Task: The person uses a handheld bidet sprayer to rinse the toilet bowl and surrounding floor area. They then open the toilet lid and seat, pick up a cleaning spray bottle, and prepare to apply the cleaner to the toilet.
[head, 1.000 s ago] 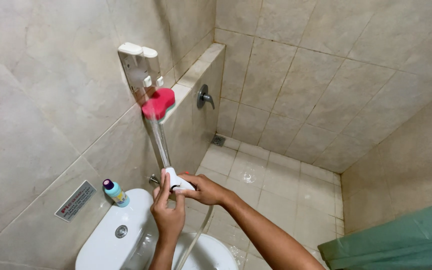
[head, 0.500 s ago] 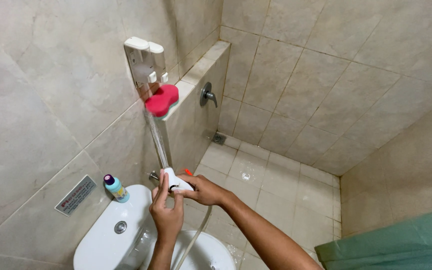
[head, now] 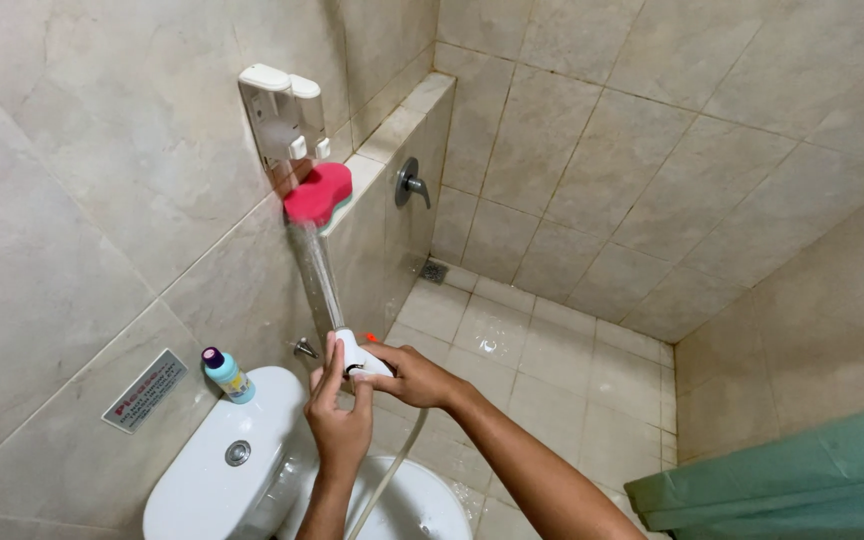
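- Gripping the small white handheld spray nozzle (head: 357, 355) with both hands, you are aiming it up at the wall ledge above the toilet.
- Your right hand (head: 407, 378) is clenching the nozzle body from the right, fingers wrapped round it, thumb side toward you.
- Your left hand (head: 337, 415) is bracing from below and to the left, fingers extended up along the nozzle; it is touching the nozzle, but you cannot tell from this view whether it is fully closing round it.
- A narrow stream of water (head: 317, 270) is running from the nozzle up and slightly left, reaching the red heart-shaped sponge (head: 317, 193) that is sitting on the edge of the beige tiled ledge (head: 392, 135).
- So the sponge is lying above and a little left of your grip, well apart from it; the long axis of nozzle and stream is pointing almost straight at it, and your left hand is on the nearer side.
- The pale flexible hose (head: 392, 470) is hanging down from the nozzle between your forearms.
- Just above the sponge, a white twin wall-mounted dispenser (head: 282, 115) is fixed to the tiles.
- Below your hands, the white toilet cistern lid (head: 217, 470) is carrying a small light-blue bottle with a purple cap (head: 225, 373) at its back left corner.
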